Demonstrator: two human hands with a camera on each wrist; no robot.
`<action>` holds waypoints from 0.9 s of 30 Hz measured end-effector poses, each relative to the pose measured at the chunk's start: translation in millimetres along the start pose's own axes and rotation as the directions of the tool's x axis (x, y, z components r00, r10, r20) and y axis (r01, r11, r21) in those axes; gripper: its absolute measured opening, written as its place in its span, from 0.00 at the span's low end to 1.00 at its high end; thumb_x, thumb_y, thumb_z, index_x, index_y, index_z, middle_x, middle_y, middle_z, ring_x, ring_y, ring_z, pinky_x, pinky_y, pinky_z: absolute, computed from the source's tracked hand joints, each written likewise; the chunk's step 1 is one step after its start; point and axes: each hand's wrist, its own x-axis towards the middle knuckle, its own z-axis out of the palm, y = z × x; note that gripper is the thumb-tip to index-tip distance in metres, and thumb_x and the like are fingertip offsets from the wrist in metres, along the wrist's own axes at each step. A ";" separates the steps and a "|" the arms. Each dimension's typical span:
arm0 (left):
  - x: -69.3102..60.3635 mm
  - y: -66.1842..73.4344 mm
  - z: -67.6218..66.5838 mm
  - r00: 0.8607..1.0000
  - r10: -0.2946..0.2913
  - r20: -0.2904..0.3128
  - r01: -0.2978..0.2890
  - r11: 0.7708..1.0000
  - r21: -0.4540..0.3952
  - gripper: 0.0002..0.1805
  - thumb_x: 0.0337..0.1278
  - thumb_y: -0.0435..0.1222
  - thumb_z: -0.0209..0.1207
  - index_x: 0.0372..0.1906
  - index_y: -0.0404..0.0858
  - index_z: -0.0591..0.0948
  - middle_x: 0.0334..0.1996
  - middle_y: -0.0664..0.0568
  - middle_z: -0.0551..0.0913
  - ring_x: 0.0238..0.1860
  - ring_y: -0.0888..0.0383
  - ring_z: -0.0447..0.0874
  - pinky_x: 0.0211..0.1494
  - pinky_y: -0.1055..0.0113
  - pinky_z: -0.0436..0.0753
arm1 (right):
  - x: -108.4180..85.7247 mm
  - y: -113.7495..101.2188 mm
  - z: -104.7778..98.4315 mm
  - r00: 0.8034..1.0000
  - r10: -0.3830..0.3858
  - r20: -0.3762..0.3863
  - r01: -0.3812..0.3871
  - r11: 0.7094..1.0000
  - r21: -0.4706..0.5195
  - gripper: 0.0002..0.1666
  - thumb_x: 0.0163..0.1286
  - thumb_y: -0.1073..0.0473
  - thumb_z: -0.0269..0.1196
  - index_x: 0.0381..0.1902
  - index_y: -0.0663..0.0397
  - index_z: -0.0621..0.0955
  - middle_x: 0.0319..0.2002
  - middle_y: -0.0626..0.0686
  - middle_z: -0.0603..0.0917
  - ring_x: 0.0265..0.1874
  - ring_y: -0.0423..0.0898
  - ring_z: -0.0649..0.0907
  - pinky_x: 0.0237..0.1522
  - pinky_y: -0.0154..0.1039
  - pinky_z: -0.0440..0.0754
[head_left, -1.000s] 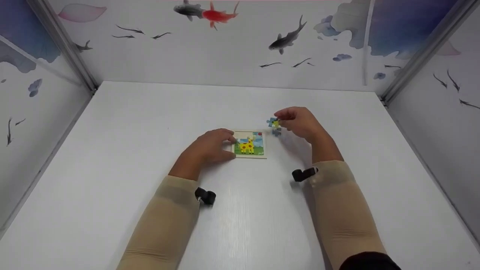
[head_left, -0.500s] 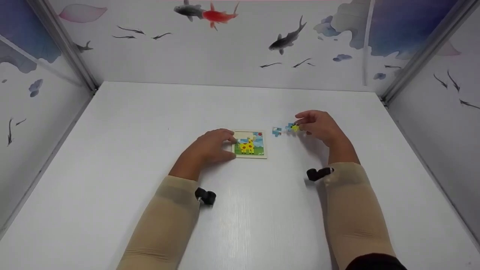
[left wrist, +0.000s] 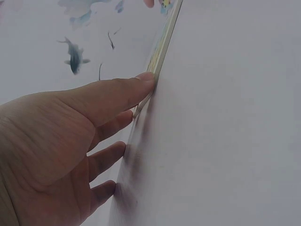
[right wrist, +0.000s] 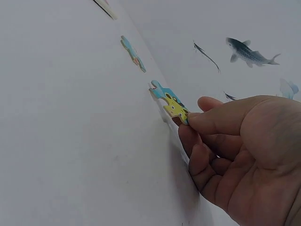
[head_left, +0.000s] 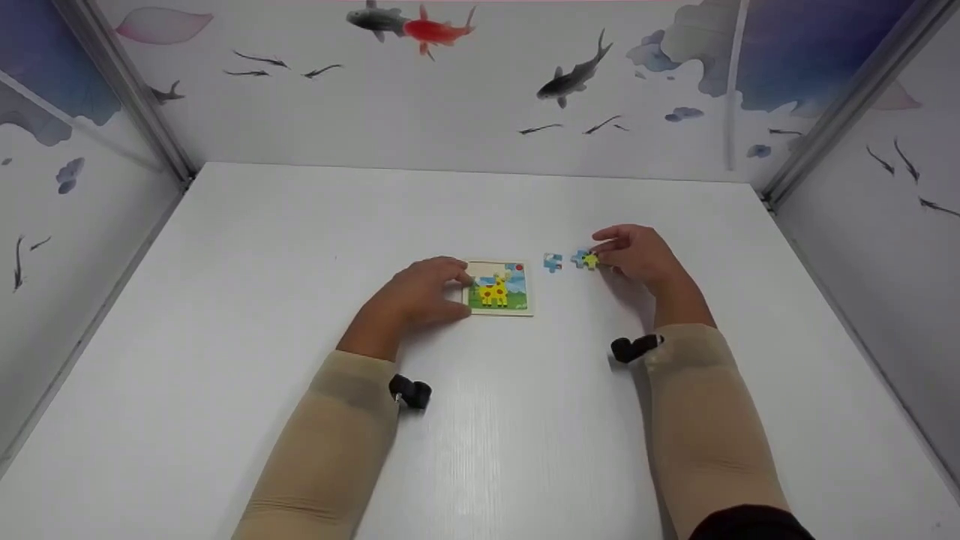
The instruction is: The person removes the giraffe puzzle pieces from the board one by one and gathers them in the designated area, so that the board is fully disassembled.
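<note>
A: Hands and piece: what do you find?
B: My right hand (head_left: pixel 634 255) pinches the giraffe-face piece (head_left: pixel 584 259) by one edge, just beside the loose piece (head_left: pixel 553 262), both right of the puzzle board (head_left: pixel 530 291). My left hand (head_left: pixel 426 292) is spread, touching the board's left edge.
A: Handling?
B: I judge a light edge pinch best, tabs uncovered, board braced.
A: Direction?
B: Long axis roughly left to right; blue end points left, yellow end at the pinch. Table (head_left: pixel 480 420) contact: cannot tell.
</note>
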 end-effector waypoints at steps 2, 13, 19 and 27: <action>-0.3 0.4 0.0 1.000 -0.004 0.000 0.004 1.000 -0.002 0.29 0.67 0.49 0.67 0.72 0.53 0.80 0.82 0.60 0.67 0.87 0.52 0.56 0.90 0.47 0.57 | 0.6 0.0 0.6 1.000 -0.003 -0.007 0.003 1.000 -0.001 0.23 0.80 0.60 0.64 0.69 0.45 0.80 0.64 0.55 0.85 0.57 0.50 0.83 0.58 0.40 0.84; 1.3 1.4 -1.4 1.000 -0.002 0.004 0.002 1.000 -0.003 0.30 0.67 0.49 0.68 0.72 0.52 0.80 0.82 0.60 0.68 0.87 0.52 0.56 0.90 0.48 0.57 | 1.5 -0.3 2.7 0.999 0.004 -0.032 -0.005 1.000 -0.025 0.21 0.80 0.60 0.64 0.68 0.46 0.81 0.63 0.55 0.86 0.57 0.51 0.83 0.60 0.41 0.84; 3.0 0.8 -1.1 1.000 -0.007 0.008 0.006 1.000 0.012 0.30 0.67 0.48 0.68 0.72 0.52 0.80 0.83 0.60 0.67 0.87 0.51 0.56 0.90 0.46 0.56 | 3.3 -1.4 3.1 1.000 -0.010 -0.027 0.009 0.999 -0.039 0.21 0.79 0.60 0.64 0.67 0.48 0.81 0.62 0.54 0.87 0.57 0.49 0.84 0.56 0.38 0.84; 3.0 -0.5 -0.5 1.000 -0.008 0.011 0.008 1.000 0.014 0.30 0.67 0.49 0.68 0.73 0.52 0.80 0.83 0.60 0.67 0.88 0.51 0.55 0.90 0.46 0.56 | 1.6 -9.2 6.1 0.999 -0.017 -0.028 0.015 0.998 -0.063 0.21 0.80 0.56 0.64 0.68 0.45 0.81 0.64 0.53 0.84 0.60 0.51 0.81 0.58 0.41 0.83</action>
